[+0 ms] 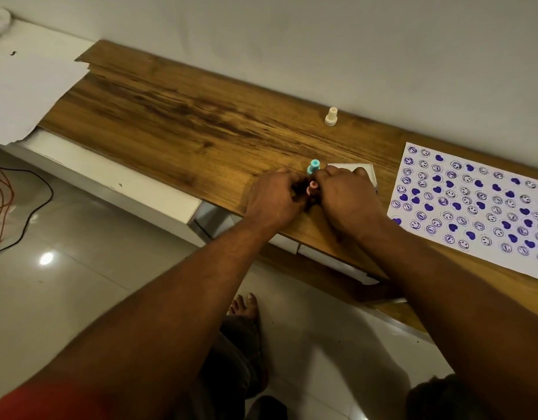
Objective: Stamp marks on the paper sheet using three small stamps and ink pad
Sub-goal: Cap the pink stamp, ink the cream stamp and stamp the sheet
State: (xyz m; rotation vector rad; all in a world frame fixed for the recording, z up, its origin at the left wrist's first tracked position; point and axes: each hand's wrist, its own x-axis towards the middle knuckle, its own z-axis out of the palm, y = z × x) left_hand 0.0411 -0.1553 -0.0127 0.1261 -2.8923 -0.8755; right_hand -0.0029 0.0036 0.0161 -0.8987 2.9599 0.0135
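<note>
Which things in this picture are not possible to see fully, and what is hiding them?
Head view only.
ink pad: mostly behind the right hand; its ink surface is unseen.
pink stamp: only its top shows, between that hand and the left hand; which fingers hold it is unclear.
teal stamp: its base is hidden by the hands.
paper sheet: cut off by the right edge.

— We see the paper sheet (473, 207) lying flat at the right end of the bench (170, 116), crowded with purple smiley faces and hearts.

— We count three stamps. The cream stamp (331, 116) stands upright by the far edge, well apart. The teal stamp (313, 167) stands upright beside the white ink pad (369, 171).

— Of the pink stamp (313, 186) we see only the top, between the left hand (273, 198) and the right hand (349, 198), which half hides the pad.
</note>
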